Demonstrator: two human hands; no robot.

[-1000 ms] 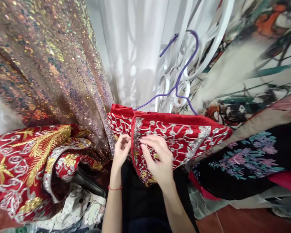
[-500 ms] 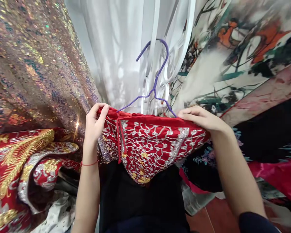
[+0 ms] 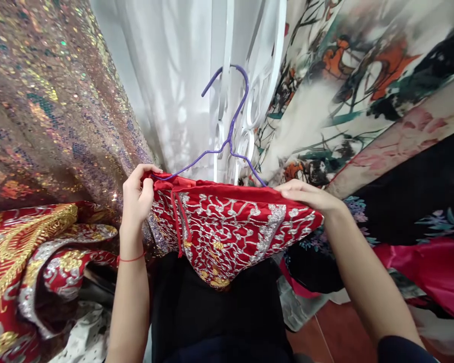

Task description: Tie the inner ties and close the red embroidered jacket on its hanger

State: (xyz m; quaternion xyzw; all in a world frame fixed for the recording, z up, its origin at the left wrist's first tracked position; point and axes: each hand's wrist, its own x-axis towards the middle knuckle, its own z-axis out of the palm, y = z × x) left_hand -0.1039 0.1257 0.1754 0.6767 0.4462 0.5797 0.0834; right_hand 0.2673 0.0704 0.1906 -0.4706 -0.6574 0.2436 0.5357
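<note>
A red embroidered skirt [image 3: 227, 227] with silver and gold patterning is stretched between my two hands by its plain red waistband. My left hand [image 3: 138, 194] pinches the waistband's left end, thumb toward me. At the opposite end, my right hand [image 3: 306, 194] grips the band, its fingers lying over the top edge and the thumb hidden. A purple wire hanger [image 3: 229, 143] rises out of the waist opening, hook upward, its lower part hidden inside the skirt. Two thin red ties [image 3: 177, 227] dangle at the front left of the waistband.
Sequinned cloth [image 3: 60, 111] hangs at the left, above a red and gold embroidered garment [image 3: 7, 262]. Behind the hanger stand a white metal scrollwork frame [image 3: 278, 60] and a white curtain [image 3: 166, 75]. Printed fabric [image 3: 318, 116] and bright pink cloth [image 3: 435, 272] fill the right. Red tiles [image 3: 344, 327] show below.
The hanger's left arm now reaches further under the waistband, close to my left hand. The whole view has shifted slightly, with the skirt and hands sitting a little further left.
</note>
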